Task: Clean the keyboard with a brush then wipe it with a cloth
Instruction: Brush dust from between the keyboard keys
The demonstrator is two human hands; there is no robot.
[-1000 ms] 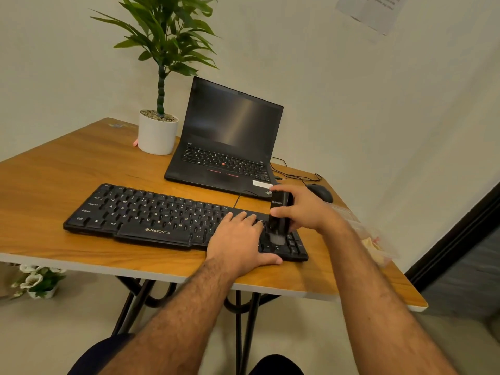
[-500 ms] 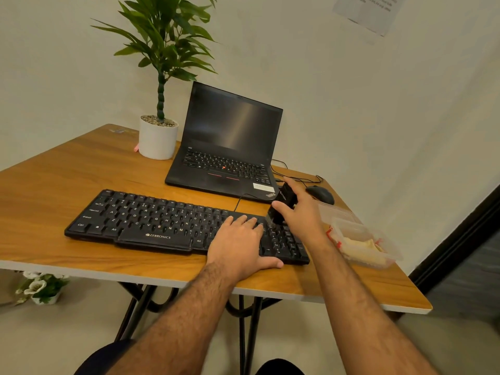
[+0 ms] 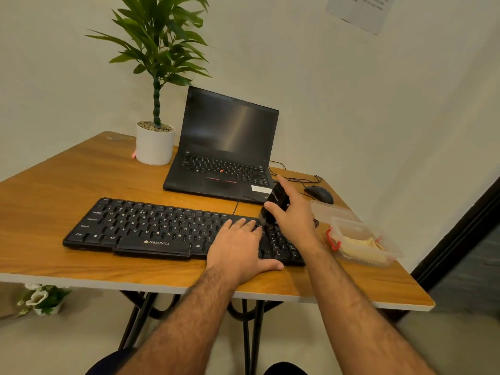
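Pale walls corner in behind a wooden bench (image 3: 67, 185), and on it I see the black keyboard (image 3: 151, 226) lying flat near the front edge, its long side running roughly from nine to three o'clock. My left hand (image 3: 239, 250) lies flat on the keyboard's right part, fingers straight and spread over the keys, thumb out along the front edge. My right hand (image 3: 293, 215) grips the black brush (image 3: 276, 204) (a stubby, dark-bodied tool), fingers wrapped round its body; it tilts, lower end down at the keys just above the number pad, right beside the left fingertips. At twelve o'clock from the keyboard sits an open laptop (image 3: 224, 158) with a dark screen. A potted plant (image 3: 155, 142) in a white pot stands at eleven o'clock, close to the laptop. A black mouse (image 3: 319, 193) rests at two o'clock, and a clear plastic container (image 3: 362, 242) lies at three o'clock, just beside the keyboard's right end.
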